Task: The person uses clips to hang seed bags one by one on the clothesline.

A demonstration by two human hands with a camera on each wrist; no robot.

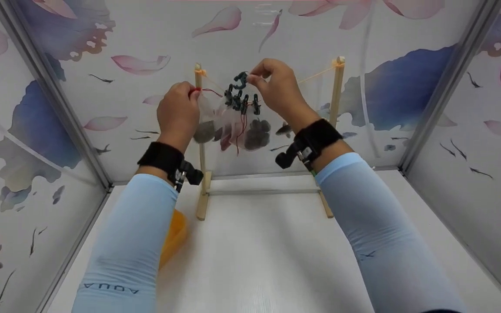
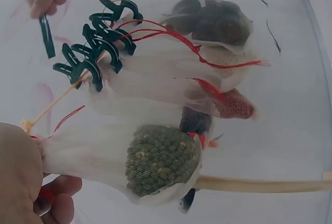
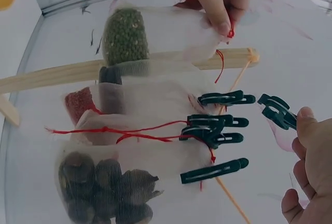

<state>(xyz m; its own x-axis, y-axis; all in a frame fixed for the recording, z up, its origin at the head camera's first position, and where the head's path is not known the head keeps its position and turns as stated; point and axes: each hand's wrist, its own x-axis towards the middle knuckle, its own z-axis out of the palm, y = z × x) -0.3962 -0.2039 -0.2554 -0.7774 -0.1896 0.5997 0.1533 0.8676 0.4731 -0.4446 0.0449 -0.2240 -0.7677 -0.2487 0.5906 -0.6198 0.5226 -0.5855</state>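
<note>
A small wooden rack [image 1: 336,108] carries an orange string [image 1: 315,76] between its two posts. Several white mesh bags [image 1: 237,130] hang from it under dark green clips [image 1: 242,101]. My left hand [image 1: 180,108] pinches the top of a bag of green beans [image 2: 161,159] [image 3: 124,35] by its red drawstring [image 3: 228,29], left of the hung bags. My right hand [image 1: 276,84] pinches one green clip [image 1: 241,79] [image 3: 277,111] [image 2: 46,35] just above the string. The other bags hold dark lumps [image 3: 104,190] [image 2: 212,22] and red grains [image 2: 236,105].
The rack stands on a white tabletop [image 1: 268,252] near the back wall of a booth with flower-printed panels. An orange object [image 1: 174,232] lies on the table at the left, partly hidden by my left sleeve.
</note>
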